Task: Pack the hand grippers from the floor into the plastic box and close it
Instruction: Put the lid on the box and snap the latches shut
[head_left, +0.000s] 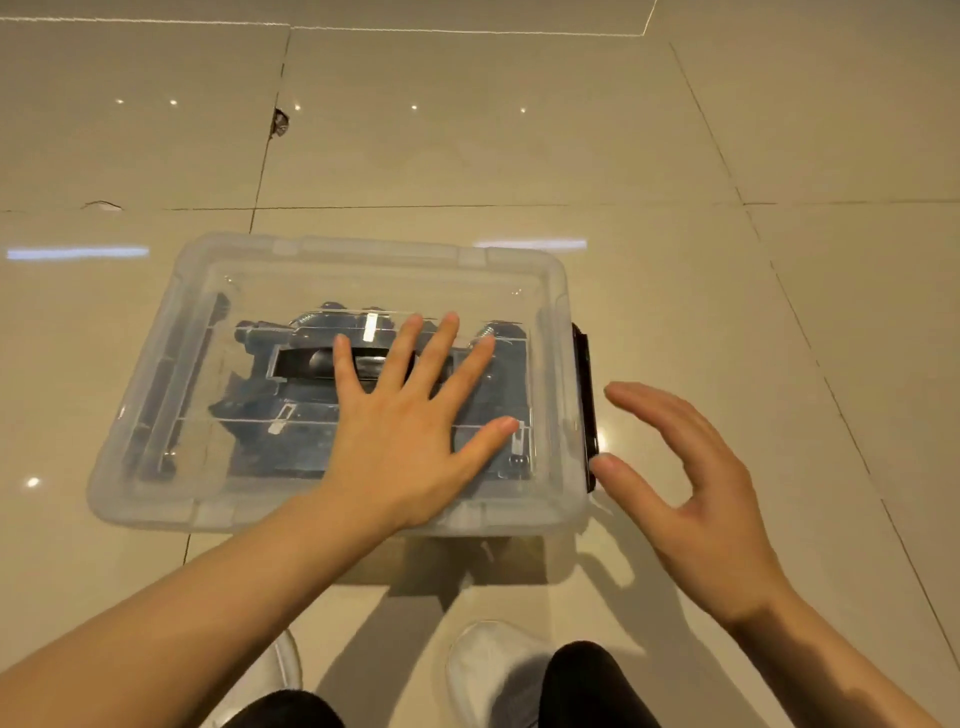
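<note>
A clear plastic box sits on the tiled floor with its translucent lid laid on top. Through the lid I see the dark blue-grey hand grippers with springs lying inside. My left hand rests flat on the lid, fingers spread. My right hand hovers at the box's right end, fingers apart, thumb tip touching the black side latch. The latch at the left end shows dark through the plastic.
Glossy beige floor tiles surround the box, with a chipped joint beyond it. My two white shoes and dark trouser legs are just below the box's near edge.
</note>
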